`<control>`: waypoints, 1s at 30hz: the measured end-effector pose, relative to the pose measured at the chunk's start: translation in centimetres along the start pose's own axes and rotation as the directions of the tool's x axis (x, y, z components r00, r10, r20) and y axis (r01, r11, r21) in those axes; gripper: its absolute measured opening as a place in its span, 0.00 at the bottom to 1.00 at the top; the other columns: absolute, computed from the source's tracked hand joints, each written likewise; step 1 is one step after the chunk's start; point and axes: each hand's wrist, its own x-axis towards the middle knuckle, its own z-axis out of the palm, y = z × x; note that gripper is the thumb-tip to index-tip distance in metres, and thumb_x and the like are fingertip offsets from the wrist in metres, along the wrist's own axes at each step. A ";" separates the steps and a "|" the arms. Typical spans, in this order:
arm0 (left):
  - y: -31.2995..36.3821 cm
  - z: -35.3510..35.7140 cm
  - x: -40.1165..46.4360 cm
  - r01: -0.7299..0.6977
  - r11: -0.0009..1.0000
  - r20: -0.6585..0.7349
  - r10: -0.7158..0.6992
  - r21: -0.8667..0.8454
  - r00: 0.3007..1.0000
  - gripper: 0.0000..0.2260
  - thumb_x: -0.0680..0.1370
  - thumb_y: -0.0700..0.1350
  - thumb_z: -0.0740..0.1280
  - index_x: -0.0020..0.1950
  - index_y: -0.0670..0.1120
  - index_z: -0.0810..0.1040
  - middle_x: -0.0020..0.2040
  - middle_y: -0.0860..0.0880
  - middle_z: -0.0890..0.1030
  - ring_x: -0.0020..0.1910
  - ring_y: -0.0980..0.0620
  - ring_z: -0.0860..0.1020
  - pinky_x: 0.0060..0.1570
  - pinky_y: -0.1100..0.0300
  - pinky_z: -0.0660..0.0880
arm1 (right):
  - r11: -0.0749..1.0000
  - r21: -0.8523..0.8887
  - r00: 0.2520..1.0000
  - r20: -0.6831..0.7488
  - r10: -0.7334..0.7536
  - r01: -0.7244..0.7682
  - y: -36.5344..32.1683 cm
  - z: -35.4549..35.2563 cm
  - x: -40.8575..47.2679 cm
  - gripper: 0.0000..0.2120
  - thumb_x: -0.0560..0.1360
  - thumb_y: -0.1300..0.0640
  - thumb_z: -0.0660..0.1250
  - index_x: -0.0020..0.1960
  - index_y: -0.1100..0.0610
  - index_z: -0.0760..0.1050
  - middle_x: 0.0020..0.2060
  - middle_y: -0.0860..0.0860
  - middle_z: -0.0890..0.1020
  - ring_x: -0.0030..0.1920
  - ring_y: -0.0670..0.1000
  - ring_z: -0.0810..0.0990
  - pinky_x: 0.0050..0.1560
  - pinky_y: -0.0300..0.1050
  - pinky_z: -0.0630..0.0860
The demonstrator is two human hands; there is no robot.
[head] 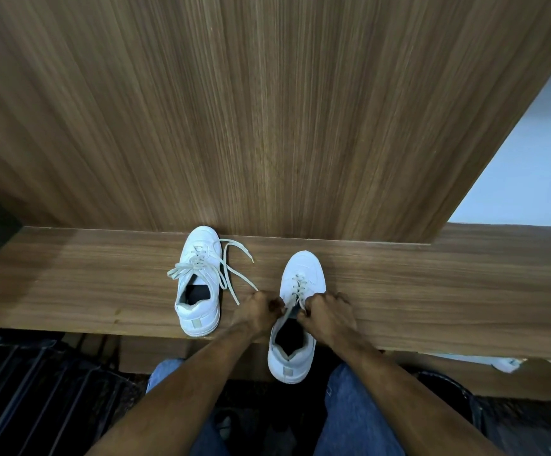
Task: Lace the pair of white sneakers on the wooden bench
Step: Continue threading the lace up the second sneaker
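Observation:
Two white sneakers stand on the wooden bench (432, 291), toes pointing away from me. The left sneaker (198, 281) has loose lace ends spread out to both sides over the bench. The right sneaker (297, 311) overhangs the bench's front edge with its heel. Its lace (295, 291) crosses through the eyelets. My left hand (257, 311) grips one lace end at the shoe's left side, fingers curled. My right hand (328, 314) grips the other lace end at the shoe's right side, near the top eyelets.
A tall wooden panel (267, 110) rises directly behind the bench. A pale floor (524, 166) shows at the right. Dark slatted bars (37, 390) lie below the bench at the left. My knees in blue jeans (353, 416) are under my arms.

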 end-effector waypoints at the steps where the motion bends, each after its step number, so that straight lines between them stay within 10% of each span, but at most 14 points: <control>1: 0.1 -0.1 0.0 -0.017 0.996 -0.021 0.019 0.088 1.000 0.07 0.76 0.49 0.66 0.38 0.52 0.74 0.50 0.45 0.81 0.51 0.44 0.78 0.48 0.55 0.73 | 1.000 0.008 1.000 0.004 0.004 -0.004 0.0 0.0 0.0 0.15 0.74 0.46 0.58 0.43 0.54 0.79 0.45 0.53 0.84 0.50 0.55 0.80 0.59 0.48 0.69; 11: 1.2 -1.6 0.3 0.065 0.846 -0.204 0.052 0.529 0.978 0.09 0.76 0.51 0.60 0.52 0.51 0.76 0.55 0.48 0.81 0.55 0.46 0.78 0.64 0.49 0.61 | 0.997 -0.081 1.000 0.011 -0.006 0.007 -0.4 -0.1 0.0 0.14 0.75 0.47 0.60 0.49 0.54 0.79 0.49 0.53 0.83 0.53 0.55 0.79 0.62 0.50 0.65; 17: 1.2 -1.9 0.5 0.184 0.981 -0.060 -0.181 0.053 0.982 0.05 0.75 0.44 0.65 0.46 0.47 0.80 0.45 0.46 0.82 0.42 0.53 0.79 0.48 0.60 0.74 | 0.998 -0.050 0.999 0.023 0.037 -0.036 -0.2 0.2 -0.1 0.14 0.75 0.46 0.60 0.48 0.54 0.79 0.49 0.53 0.83 0.53 0.55 0.80 0.63 0.50 0.65; 22: 0.8 -2.8 -0.2 0.349 0.793 0.213 -0.279 -0.500 0.937 0.10 0.76 0.28 0.59 0.39 0.38 0.74 0.33 0.42 0.78 0.25 0.51 0.78 0.25 0.58 0.78 | 0.999 -0.020 0.998 0.035 0.051 -0.050 -0.1 0.6 0.1 0.14 0.75 0.46 0.60 0.46 0.55 0.78 0.49 0.54 0.83 0.52 0.56 0.80 0.64 0.51 0.65; 27: 1.3 -2.1 0.1 0.238 0.932 0.263 -0.166 -0.273 0.950 0.05 0.77 0.36 0.66 0.49 0.39 0.81 0.35 0.47 0.79 0.29 0.57 0.75 0.31 0.66 0.73 | 0.998 0.002 0.997 0.041 0.061 -0.061 -0.3 0.6 0.1 0.13 0.74 0.46 0.61 0.46 0.54 0.78 0.48 0.54 0.83 0.52 0.57 0.80 0.63 0.52 0.66; 30: 1.5 -2.1 0.5 0.172 0.964 0.188 -0.134 -0.205 0.973 0.09 0.76 0.39 0.68 0.36 0.46 0.77 0.31 0.51 0.76 0.25 0.62 0.73 0.26 0.71 0.68 | 0.998 0.016 0.997 0.047 0.062 -0.063 -0.2 0.5 0.0 0.13 0.74 0.46 0.61 0.45 0.54 0.78 0.48 0.54 0.84 0.52 0.56 0.80 0.63 0.51 0.66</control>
